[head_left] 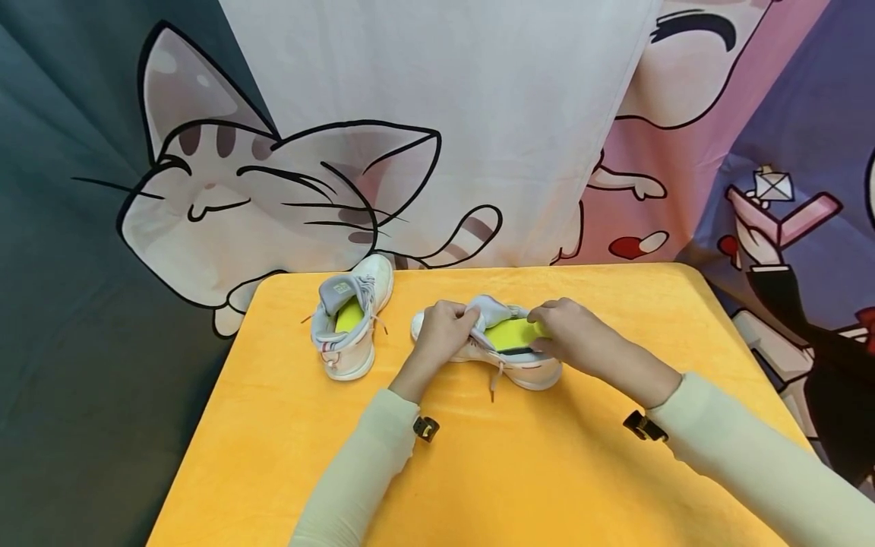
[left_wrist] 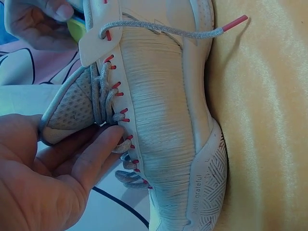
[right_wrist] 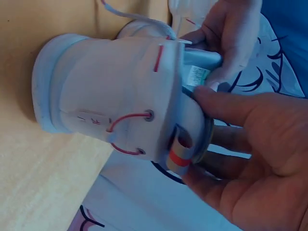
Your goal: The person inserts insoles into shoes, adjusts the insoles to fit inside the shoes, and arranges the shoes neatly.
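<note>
A pale sneaker [head_left: 533,374] lies lengthwise on the table, its toe to the left. My left hand [head_left: 443,333] is at its tongue [left_wrist: 70,105], which it grips beside the grey laces [left_wrist: 107,91]. My right hand [head_left: 573,334] is at the heel, where its thumb and fingers pinch the back end of a yellow-green insole [head_left: 507,334]. The insole sits partly raised above the shoe's opening. In the right wrist view a heel loop [right_wrist: 180,156] with an orange stripe shows near the fingertips. The insole's front end is hidden inside the shoe.
A matching sneaker [head_left: 355,360] stands to the left, toe pointing away, with a yellow-green insole [head_left: 349,314] inside. A yellow cloth covers the table [head_left: 492,471]. Behind the far edge hangs a curtain [head_left: 437,68] printed with cartoon figures.
</note>
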`<state>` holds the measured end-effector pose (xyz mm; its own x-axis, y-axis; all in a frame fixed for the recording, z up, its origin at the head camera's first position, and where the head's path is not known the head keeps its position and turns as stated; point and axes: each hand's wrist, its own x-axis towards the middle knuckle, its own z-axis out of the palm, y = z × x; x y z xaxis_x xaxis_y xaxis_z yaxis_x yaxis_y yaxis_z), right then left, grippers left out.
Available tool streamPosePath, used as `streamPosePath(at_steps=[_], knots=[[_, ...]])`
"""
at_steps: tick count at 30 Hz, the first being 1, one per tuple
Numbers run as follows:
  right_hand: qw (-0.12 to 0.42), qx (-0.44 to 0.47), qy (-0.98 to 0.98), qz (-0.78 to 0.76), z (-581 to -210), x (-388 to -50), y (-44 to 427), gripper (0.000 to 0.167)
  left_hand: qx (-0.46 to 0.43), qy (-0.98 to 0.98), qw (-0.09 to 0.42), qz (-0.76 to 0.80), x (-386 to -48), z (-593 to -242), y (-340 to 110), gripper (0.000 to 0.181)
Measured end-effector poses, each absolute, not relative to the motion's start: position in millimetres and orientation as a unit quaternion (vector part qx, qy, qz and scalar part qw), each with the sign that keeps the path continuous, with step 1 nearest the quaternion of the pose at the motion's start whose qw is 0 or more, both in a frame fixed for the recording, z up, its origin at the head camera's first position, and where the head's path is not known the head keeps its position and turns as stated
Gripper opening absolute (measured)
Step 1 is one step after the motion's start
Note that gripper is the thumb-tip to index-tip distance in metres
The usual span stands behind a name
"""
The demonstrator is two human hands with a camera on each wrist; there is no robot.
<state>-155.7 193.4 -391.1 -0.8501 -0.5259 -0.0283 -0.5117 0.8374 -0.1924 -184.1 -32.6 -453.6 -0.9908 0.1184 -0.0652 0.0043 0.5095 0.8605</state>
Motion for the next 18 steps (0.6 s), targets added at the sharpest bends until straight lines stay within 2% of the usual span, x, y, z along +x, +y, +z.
streamPosePath(at_steps=[4, 12, 18], knots=[[0.007, -0.289, 0.954, -0.084, -398.5, -158.0, 189.6, 0.027, 0.034, 0.869, 0.058, 0.491, -184.2, -454.0, -33.1, 0.051], [-0.009, -0.304, 0.949, -0.083, -418.7, -170.8, 177.1, 0.025, 0.036, 0.867, 0.056, 0.494, -184.4, -455.6, -34.4, 0.053], [-0.007, -0.297, 0.951, -0.086, -426.2, -176.7, 165.7, 0.034, 0.04, 0.864, 0.055, 0.499, -185.4, -456.0, -35.1, 0.054]])
